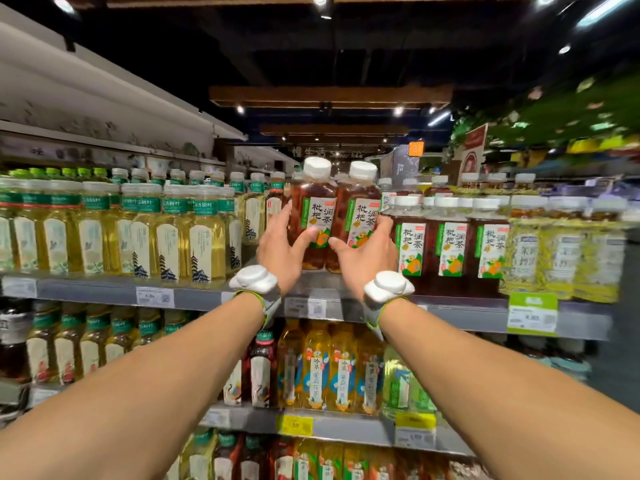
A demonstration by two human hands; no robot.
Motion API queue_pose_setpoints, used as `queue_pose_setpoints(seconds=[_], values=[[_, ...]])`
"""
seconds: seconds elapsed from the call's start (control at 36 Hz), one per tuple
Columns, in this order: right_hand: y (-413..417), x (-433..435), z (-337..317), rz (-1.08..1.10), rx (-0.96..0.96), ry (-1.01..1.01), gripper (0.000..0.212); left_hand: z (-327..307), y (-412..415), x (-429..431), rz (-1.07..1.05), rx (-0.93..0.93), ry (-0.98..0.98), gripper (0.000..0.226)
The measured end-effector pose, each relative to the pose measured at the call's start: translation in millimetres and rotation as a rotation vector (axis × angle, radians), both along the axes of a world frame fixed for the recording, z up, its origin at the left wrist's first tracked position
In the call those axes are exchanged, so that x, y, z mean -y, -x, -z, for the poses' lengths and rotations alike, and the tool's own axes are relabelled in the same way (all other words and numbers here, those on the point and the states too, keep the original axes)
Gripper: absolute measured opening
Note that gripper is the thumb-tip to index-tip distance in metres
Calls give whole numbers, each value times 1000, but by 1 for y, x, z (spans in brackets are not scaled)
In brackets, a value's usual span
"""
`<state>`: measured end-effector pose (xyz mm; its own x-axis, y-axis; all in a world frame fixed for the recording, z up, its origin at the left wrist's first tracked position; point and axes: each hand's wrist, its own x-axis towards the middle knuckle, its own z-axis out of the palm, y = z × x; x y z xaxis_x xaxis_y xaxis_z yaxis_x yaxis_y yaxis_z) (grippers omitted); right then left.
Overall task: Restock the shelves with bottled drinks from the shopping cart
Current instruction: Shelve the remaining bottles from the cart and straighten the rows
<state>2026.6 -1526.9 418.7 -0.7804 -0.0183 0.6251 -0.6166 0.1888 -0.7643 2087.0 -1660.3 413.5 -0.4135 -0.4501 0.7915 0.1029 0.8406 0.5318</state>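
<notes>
Two brown tea bottles with white caps and green-and-orange labels stand side by side at the front of the top grey shelf. My left hand grips the left bottle, thumb across its label. My right hand grips the right bottle the same way. Both bottle bases are at the shelf surface; I cannot tell whether they rest on it. Both wrists carry white devices on straps.
Matching brown tea bottles fill the shelf just right of my hands; yellow-green tea bottles crowd the left. Pale yellow bottles stand far right. Lower shelves hold more drinks. The shopping cart is out of view.
</notes>
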Motion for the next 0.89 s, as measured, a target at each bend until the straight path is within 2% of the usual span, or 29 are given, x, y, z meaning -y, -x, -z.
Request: queue_pose_setpoints(seconds=[0.08,0.19,0.28,0.47,0.78,0.89], values=[[1,-22,4,21,-14,11,75,0,3,-20,11,22,-2,68],[7,-66,7,77,-45,17,77,0,11,-62,37,26,12,54],[21,-99,9,76,-53,1,82,2,19,-93,50,21,26,62],[46,-147,8,91,-26,-38,81,0,37,-146,44,43,13,61],[73,-167,10,95,3,-53,78,-11,40,-163,8,30,4,52],[74,-159,9,76,-52,-57,75,-13,43,-157,-1,16,-21,51]])
